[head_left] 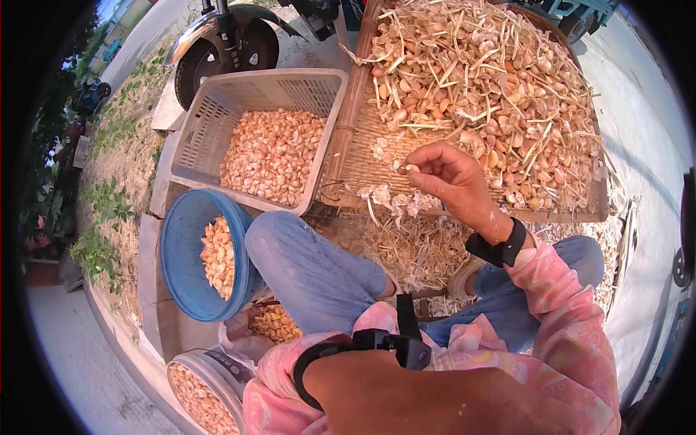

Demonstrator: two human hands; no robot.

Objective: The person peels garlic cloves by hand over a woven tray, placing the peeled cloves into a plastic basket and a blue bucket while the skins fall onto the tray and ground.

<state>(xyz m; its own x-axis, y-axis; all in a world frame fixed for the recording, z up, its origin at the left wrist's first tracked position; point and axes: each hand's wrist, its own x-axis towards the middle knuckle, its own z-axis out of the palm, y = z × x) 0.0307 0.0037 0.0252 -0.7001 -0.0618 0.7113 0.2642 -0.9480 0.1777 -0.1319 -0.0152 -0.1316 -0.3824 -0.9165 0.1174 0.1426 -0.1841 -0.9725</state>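
A small garlic clove (412, 167) is pinched between the thumb and fingers of the right hand (453, 181). It is just over the near part of the woven tray (360, 148). A big pile of cloves and dry stalks (493, 80) covers the far part of the tray. The left hand (406, 395) is well below the tray, close to the camera, and I cannot tell how its fingers are. A white basket (206, 127) of cloves touches the tray's left side. A blue bucket (174, 254) with more cloves stands near the tray's lower left corner.
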